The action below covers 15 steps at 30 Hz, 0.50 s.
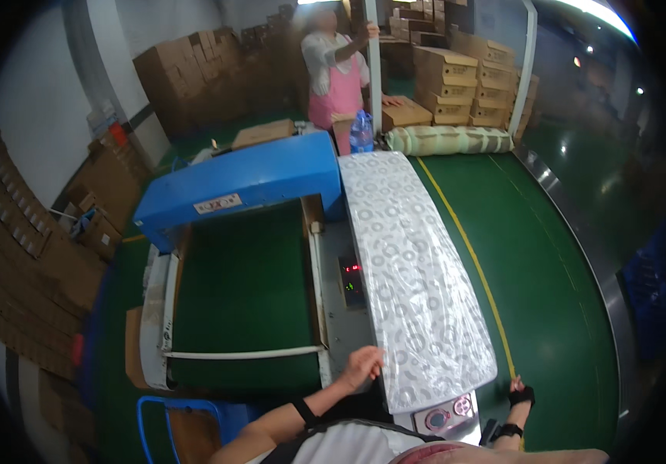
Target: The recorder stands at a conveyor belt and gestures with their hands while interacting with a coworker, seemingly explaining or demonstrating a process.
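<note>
A long board (418,263) with a shiny white cover, patterned in grey rings, runs away from me in the middle. Beside its near left edge is my left hand (363,366), its fingers curled in; whatever they may hold is hidden. My right hand (520,393), in a black strap, is past the board's near right corner, close to the yellow line on the green surface (534,309). Its fingers look stretched out, and I see nothing in them. Under the board's near end shows a light panel with round controls (441,417).
Left of the board stands a blue machine (240,182) over a green belt (240,286), with a white bar across its near end. A blue-framed chair (186,414) is at lower left. Beyond are a water bottle (361,133), a rolled bundle (450,141), stacked cartons (445,81) and a person in pink (337,85).
</note>
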Tool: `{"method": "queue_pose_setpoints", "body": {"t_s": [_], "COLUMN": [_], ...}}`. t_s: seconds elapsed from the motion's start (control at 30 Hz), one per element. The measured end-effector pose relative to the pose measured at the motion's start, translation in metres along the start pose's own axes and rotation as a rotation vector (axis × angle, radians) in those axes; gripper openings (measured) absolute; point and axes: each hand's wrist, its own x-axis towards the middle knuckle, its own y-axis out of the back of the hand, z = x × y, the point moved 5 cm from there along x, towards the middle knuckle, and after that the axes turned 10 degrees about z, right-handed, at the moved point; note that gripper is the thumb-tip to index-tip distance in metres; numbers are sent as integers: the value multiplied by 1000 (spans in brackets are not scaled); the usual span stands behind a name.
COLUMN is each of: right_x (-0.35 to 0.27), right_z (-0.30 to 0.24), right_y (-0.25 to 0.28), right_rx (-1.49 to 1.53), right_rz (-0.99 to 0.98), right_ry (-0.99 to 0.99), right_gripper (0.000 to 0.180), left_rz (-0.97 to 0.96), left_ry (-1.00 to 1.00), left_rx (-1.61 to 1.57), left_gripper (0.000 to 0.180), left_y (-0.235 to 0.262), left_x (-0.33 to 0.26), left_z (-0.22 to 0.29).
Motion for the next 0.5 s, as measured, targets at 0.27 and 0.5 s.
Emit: {"method": "queue_pose_setpoints", "body": {"t_s": [0.27, 0.5], "right_x": [-198, -242], "right_z": [78, 178], "right_y": [-147, -159], "right_rx": [-181, -555], "right_rz": [-701, -824], "right_ry": [-39, -216], "right_gripper": [50, 56], "left_rz": [-311, -257], "left_ry": [398, 81], "left_rx": [-1161, -1297], "left_gripper": [89, 96], "left_y": [34, 87], "left_x": [-4, 8], "left_z": [56, 90]}}
